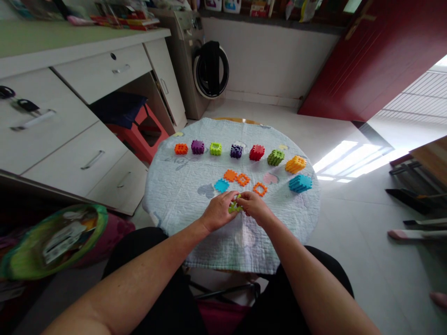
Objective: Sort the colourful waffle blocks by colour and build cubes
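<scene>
Near the middle of the cloth-covered round table, my left hand (219,211) is closed on yellow-green toothed pieces (234,207). My right hand (253,204) pinches the same pieces from the other side. Just beyond my hands lie a flat blue piece (221,185), a solid orange piece (230,175), an orange piece with a small opening (243,179) and an orange frame (260,189). Farther back is a curved row of stacks, among them orange (181,149), purple (197,147), lime (215,149), dark purple (236,151), red (257,152), green (275,157), yellow-orange (295,164) and blue (300,184).
The patterned cloth (174,200) covers the round table. A red stool (139,135) stands under the white desk (87,65) at left, with a bin (101,232) nearer me. Behind are a washing machine (186,60) and a red door (352,60).
</scene>
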Demonstrator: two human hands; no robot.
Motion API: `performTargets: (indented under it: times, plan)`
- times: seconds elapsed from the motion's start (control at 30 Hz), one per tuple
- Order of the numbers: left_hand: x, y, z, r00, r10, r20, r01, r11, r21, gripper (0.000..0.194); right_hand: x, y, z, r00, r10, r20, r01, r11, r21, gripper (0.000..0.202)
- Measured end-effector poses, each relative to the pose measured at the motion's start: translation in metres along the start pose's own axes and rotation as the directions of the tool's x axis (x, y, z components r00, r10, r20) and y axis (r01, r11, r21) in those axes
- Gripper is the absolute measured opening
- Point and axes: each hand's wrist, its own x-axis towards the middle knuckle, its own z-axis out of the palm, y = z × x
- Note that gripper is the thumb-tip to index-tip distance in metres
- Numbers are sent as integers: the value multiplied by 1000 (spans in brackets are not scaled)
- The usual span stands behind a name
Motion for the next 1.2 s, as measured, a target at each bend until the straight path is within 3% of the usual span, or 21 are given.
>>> performTargets:
  times: [0.3,0.57,0.87,0.97,1.03,1.2]
  plan:
    - [-1,-4,-1,1000,-7,-8,8,997,79,36,4,5,-1,999,-18,-33,24,984,177,23]
    - [-2,-5,-8,988,-155,-6,154,976,152,21,6,3,-2,998,-25,-59,39,966,254,28]
    - [-1,-6,-14,986,-168,12,160,954,252,20,3,-3,-1,999,12,-44,2,952,307,29]
    - [6,-12,-27,983,-181,-15,180,959,218,19,0,-10,-5,995,62,-78,-32,940,340,31]
    - [20,-21,-43,974,-203,-98,219,955,201,18,-1,-13,-7,989,87,-117,-42,938,343,31]
    - [85,-48,-94,890,-260,-375,375,885,276,26,-3,-14,-7,994,75,-83,-48,954,294,29]
